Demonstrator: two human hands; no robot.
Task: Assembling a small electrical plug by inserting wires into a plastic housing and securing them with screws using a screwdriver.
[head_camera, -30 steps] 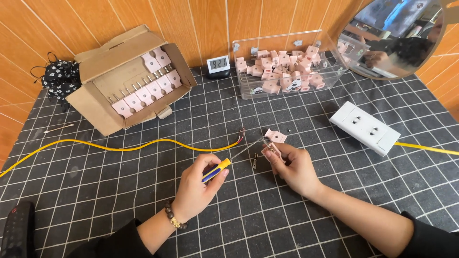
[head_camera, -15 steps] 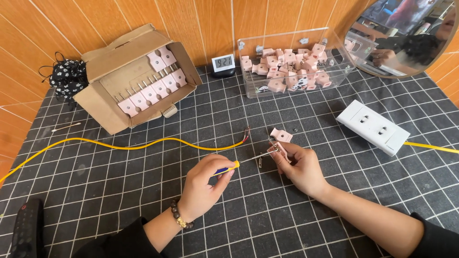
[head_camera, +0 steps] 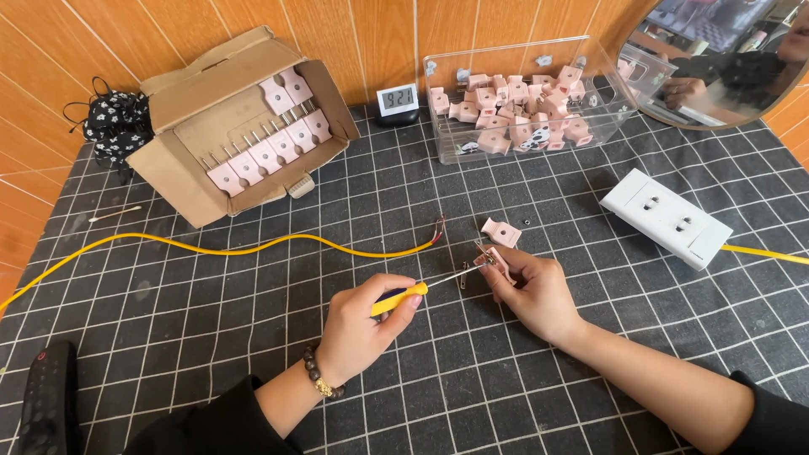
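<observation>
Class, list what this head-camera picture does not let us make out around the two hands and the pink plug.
- Screwdriver tip: too small, where it meets the pink plug half.
- Plug underside: hidden by right hand fingers.
- Screwdriver handle: partly covered by left hand.
- Yellow cable: far end cut off by left edge.
- Loose screw: too small.

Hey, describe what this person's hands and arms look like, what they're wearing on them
Both hands are bare, without gloves. The left hand has a bracelet of dark round beads with a gold-coloured piece at the wrist and a black sleeve below it. The right hand has a bare forearm, with a black sleeve pushed up.
</observation>
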